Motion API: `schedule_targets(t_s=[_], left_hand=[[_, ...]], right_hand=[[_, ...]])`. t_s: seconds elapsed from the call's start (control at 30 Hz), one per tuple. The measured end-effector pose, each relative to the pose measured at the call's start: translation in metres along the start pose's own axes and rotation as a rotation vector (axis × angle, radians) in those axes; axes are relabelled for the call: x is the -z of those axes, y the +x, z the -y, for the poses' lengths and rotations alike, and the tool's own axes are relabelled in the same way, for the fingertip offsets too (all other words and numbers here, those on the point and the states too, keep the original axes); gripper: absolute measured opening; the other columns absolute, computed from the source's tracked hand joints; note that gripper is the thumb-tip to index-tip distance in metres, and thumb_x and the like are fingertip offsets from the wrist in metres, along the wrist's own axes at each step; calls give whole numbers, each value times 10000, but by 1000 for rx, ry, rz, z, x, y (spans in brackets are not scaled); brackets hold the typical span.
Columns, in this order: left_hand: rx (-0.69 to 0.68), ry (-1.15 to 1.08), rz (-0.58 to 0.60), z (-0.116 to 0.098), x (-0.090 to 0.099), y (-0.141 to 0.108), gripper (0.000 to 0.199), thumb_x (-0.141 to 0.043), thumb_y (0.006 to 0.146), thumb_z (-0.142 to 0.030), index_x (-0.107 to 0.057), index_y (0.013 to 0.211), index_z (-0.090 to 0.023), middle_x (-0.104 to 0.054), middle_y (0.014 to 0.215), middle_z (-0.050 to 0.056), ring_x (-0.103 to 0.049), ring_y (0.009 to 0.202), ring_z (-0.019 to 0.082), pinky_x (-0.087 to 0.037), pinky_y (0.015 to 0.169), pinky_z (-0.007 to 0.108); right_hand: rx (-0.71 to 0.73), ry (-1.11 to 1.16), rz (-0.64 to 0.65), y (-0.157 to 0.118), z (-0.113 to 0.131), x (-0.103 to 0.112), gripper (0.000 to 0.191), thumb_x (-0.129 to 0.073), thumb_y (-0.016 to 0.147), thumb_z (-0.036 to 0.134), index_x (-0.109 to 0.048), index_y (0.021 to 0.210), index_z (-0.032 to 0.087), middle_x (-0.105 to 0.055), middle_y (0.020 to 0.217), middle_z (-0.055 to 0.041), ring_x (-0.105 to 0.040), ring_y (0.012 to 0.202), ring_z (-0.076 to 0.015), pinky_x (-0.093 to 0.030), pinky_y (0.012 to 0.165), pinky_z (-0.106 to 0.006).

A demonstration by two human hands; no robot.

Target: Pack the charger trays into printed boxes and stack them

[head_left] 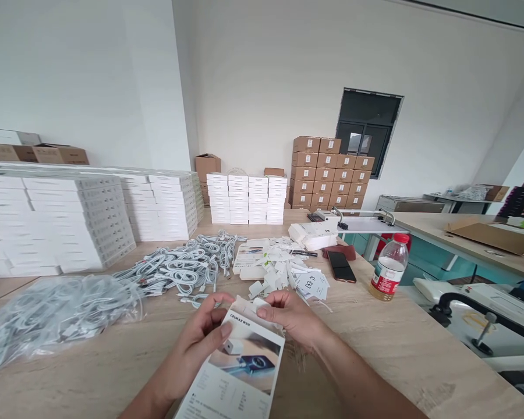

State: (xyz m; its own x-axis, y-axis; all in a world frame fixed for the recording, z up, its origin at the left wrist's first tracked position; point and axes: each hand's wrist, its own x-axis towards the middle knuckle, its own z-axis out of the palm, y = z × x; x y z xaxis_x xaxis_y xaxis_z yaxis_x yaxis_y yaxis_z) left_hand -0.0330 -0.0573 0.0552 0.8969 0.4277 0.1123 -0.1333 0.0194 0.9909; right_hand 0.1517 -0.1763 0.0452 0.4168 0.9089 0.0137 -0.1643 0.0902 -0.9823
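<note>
A white printed box (238,372) with a picture of a phone and a charger is tilted in front of me, its top end open. My left hand (201,343) is closed around the box's left edge, thumb on the front face. At the open top, my right hand (290,317) pinches a small white piece (260,305); whether it is a flap or a separate item, I cannot tell. Beyond the box lie coiled white cables (192,262) and a heap of small white parts and papers (283,270).
Stacks of white boxes (82,221) stand left and at the table's back (247,201). A plastic bag of cables (65,314) lies left. A black phone (341,266) and a red-capped bottle (389,270) are right. Brown cartons (327,174) rise behind.
</note>
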Motion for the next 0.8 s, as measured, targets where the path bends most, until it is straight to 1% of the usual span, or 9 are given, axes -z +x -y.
schedule_targets(t_s=[0.1,0.17,0.23,0.3,0.37,0.47,0.6,0.67,0.8], left_hand=[[25,-35,-31,-2,-5,0,492,-669,844,-411,-446,1269,-303,-689,1022,56,-660,742,204,-512,637,286],[26,-32,-83,-4,-7,0,593,-691,824,-411,-421,1342,-308,-692,1006,54,-671,777,223,-515,652,288],[26,-19,-113,-4,-7,-1,638,-697,819,-407,-424,1384,-295,-696,971,54,-673,783,227,-513,663,285],[32,-20,-100,-4,-6,-1,589,-692,825,-405,-479,1359,-277,-699,975,61,-673,803,231,-516,696,291],[43,-38,-62,-3,-3,-1,528,-686,830,-406,-529,1318,-277,-697,1027,68,-673,852,246,-522,745,313],[62,-47,-14,-2,1,0,515,-683,833,-410,-542,1315,-295,-689,1068,68,-670,901,264,-521,781,337],[97,7,-11,-5,4,3,487,-683,834,-414,-562,1285,-275,-680,934,34,-646,788,208,-492,684,279],[128,4,-13,-5,5,4,463,-694,827,-407,-568,1249,-263,-662,885,15,-622,734,182,-475,647,262],[144,-9,-20,-3,5,4,422,-699,821,-413,-570,1194,-264,-650,906,10,-615,750,181,-481,670,271]], right_hand=[[67,-62,25,0,0,1,391,-870,559,474,-651,663,167,-623,640,35,-508,577,-107,-361,598,-259],[83,-69,40,0,0,0,396,-861,576,480,-642,675,165,-623,632,34,-504,561,-105,-358,587,-260],[91,-52,55,-1,0,0,399,-860,583,480,-642,689,163,-630,638,29,-511,559,-106,-363,585,-261],[94,-23,70,-2,1,-1,398,-867,576,470,-643,693,162,-642,655,24,-527,577,-110,-374,596,-261],[87,1,86,-3,3,-1,397,-876,564,460,-645,693,164,-654,676,21,-542,599,-113,-386,609,-262],[75,14,97,-4,3,0,398,-881,556,451,-637,688,166,-656,683,24,-544,602,-111,-388,605,-257],[97,-59,98,-5,0,0,404,-867,582,460,-617,681,158,-623,634,32,-504,558,-93,-353,559,-238],[82,-107,107,-5,-3,0,425,-869,573,473,-609,686,156,-600,607,37,-478,534,-86,-329,526,-228],[54,-128,91,-2,-8,0,455,-868,556,500,-599,692,159,-578,593,42,-465,522,-83,-319,509,-223]])
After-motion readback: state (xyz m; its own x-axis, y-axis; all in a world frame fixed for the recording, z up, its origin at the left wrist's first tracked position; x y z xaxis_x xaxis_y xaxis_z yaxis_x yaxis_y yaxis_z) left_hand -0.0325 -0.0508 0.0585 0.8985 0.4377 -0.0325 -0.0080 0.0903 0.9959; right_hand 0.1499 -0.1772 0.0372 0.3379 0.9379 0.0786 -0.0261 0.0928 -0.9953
